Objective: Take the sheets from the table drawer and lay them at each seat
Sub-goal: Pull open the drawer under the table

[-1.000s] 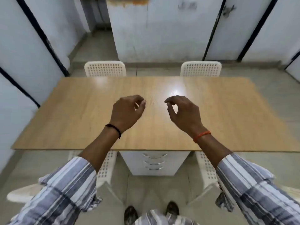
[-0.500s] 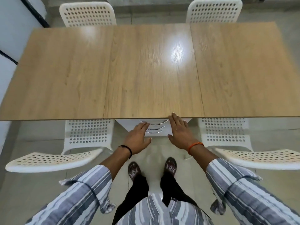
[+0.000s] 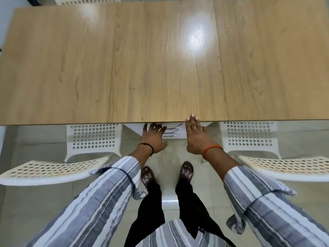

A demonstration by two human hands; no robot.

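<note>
I stand at the near edge of the wooden worktop [image 3: 160, 68], looking straight down past it to my feet. Under the edge, between my two hands, sits a white drawer unit [image 3: 175, 133] with three curved metal handles [image 3: 173, 130] stacked one above the other; only its front shows, tucked beneath the worktop. Its drawers look pushed in, and I cannot see any sheets from here, so whatever is inside is hidden.

My left hand [image 3: 154, 139] reaches down in front of the drawer unit, its fingers spread and bent slightly, the fingertips at the left ends of the handles. I cannot tell whether they touch the metal or only hover just before it; they are not wrapped round a handle as far as I can see. A black band [image 3: 146, 146] circles that wrist.

My right hand [image 3: 196, 136] is flat, fingers straight and held together, pointing away from me. Its fingertips [image 3: 192, 117] overlap the near edge of the worktop, just right of the handles; it holds nothing. An orange thread [image 3: 211, 149] is tied round that wrist.

White plastic chairs with punched holes stand either side of me: one at my left [image 3: 53, 170] and one at my right [image 3: 284, 168], both with their backs under the worktop edge. My striped sleeves [image 3: 99, 202] fill the foreground, and my sandalled feet [image 3: 147, 176] are on the pale tiled floor [image 3: 35, 211].
</note>
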